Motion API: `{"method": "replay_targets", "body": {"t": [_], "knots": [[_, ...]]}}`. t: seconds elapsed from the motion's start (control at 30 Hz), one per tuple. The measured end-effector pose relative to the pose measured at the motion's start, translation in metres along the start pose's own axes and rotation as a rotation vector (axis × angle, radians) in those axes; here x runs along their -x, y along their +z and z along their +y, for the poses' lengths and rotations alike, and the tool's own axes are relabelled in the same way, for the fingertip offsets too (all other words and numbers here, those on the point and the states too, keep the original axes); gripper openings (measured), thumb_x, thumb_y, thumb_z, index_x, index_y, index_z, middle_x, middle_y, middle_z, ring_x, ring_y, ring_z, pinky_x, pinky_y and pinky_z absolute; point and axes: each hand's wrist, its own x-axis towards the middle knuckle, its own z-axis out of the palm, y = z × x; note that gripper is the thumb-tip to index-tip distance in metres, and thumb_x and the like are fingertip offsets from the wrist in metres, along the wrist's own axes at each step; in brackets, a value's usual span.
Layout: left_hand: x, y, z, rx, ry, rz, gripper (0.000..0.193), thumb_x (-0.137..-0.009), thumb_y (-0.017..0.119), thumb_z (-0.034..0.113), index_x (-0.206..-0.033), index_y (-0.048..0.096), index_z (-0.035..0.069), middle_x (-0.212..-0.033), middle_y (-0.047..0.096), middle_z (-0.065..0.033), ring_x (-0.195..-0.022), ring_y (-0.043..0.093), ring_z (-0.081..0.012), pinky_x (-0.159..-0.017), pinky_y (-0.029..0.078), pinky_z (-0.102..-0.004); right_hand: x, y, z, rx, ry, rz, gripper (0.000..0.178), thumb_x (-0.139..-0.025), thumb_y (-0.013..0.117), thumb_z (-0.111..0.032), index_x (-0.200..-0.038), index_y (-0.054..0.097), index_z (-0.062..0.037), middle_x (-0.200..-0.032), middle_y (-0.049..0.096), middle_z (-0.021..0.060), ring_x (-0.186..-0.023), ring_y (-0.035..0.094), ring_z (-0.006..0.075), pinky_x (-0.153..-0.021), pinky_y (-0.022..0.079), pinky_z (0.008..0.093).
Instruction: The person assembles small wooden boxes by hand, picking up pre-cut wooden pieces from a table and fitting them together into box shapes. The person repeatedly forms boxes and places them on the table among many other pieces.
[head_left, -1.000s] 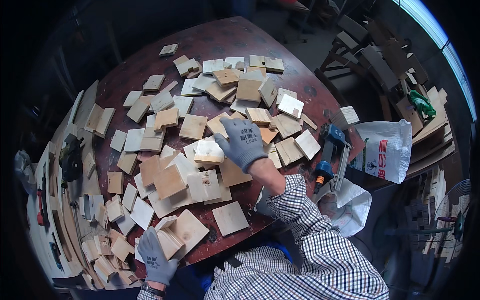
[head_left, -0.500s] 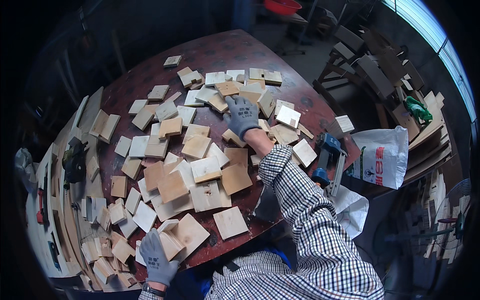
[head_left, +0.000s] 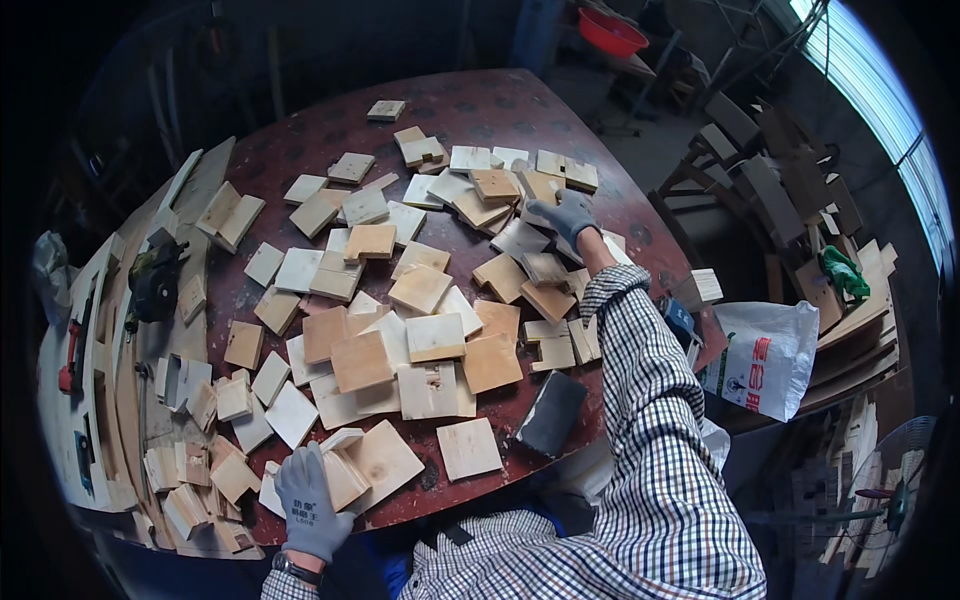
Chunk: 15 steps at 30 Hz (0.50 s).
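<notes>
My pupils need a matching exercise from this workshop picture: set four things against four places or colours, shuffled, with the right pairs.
1. Left hand
2. Basin
3. Right hand
4. Sack

A. At wooden pieces toward the table's far side
B. Mostly white
C. At the table's near edge
D. Red

Pairs: 1-C, 2-D, 3-A, 4-B

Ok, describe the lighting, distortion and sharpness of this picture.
Head view: the edges of the table bow and the corners go dark; head view: a panel at upper right glares, the background is dim; head view: the left hand looks fairly crisp.
</notes>
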Motion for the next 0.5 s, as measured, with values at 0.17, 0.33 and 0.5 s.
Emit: {"method": "replay_targets", "body": {"t": [0.17, 0.33, 0.5], "knots": [[0.005, -0.002, -0.001, 0.009, -0.041, -0.025, 0.117, -0.06, 0.084, 0.025, -0.158, 0.028, -0.005, -0.149, 0.038, -0.0274, -0.142, 0.034, -0.0467, -0.123, 0.021, -0.0573, 0.001, -0.023, -0.001, -1.028, 0.218, -0.017, 0.087, -0.084, 0.068, -0.071, -0.14, 0.059, -0.0057, -0.125, 0.069, 0.0151, -0.114, 0.065, 0.026, -0.107, 0.04, 0.0481], [0.0, 0.003, -0.002, 0.023, -0.022, -0.02, 0.119, -0.059, 0.084, 0.024, -0.158, 0.027, -0.006, -0.149, 0.038, -0.0275, -0.142, 0.033, -0.0473, -0.123, 0.02, -0.0579, 0.017, -0.032, -0.005, -0.453, -0.141, -0.123, 0.09, -0.09, 0.067, -0.071, -0.141, 0.059, 0.0024, -0.131, 0.065, 0.0191, -0.122, 0.061, 0.0288, -0.104, 0.047, 0.0377], [0.0, 0.003, -0.003, 0.031, -0.023, -0.027, 0.121, -0.058, 0.087, 0.026, -0.158, 0.027, -0.006, -0.149, 0.038, -0.0278, -0.142, 0.034, -0.0469, -0.123, 0.021, -0.058, 0.051, 0.011, -0.05, 0.306, -0.46, -0.352, 0.071, -0.09, 0.067, -0.068, -0.134, 0.07, -0.0119, -0.145, 0.06, 0.0209, -0.135, 0.055, 0.0388, -0.117, 0.039, 0.0471]]}}
